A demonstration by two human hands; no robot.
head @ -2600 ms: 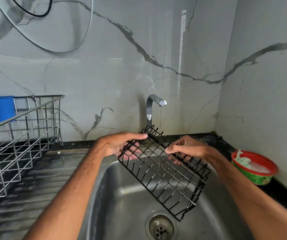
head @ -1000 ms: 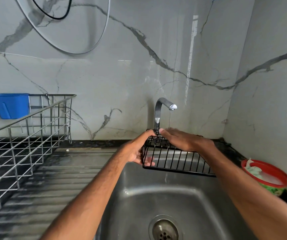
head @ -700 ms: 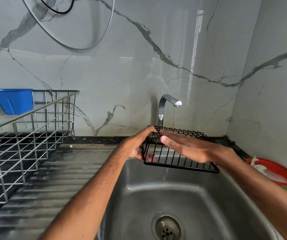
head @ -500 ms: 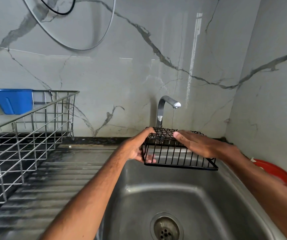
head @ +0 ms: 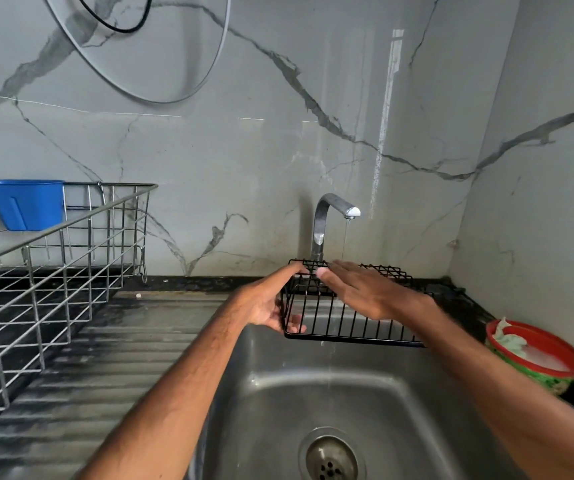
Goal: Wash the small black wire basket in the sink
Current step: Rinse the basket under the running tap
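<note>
Rinsing, seemingly midway: left hand (head: 265, 304) grips black wire basket (head: 349, 322) at nine o'clock; right hand (head: 368, 293), fingers straight, rests on top (tap (head: 320, 221) trickling).

You work in bright, even light. A vertical streak of glare runs down the glossy grey-veined marble wall (head: 387, 98). Your right hand (head: 365, 292) smears with motion blur, and wide-angle distortion stretches the chrome wire dish rack (head: 53, 271) at the left edge.
</note>
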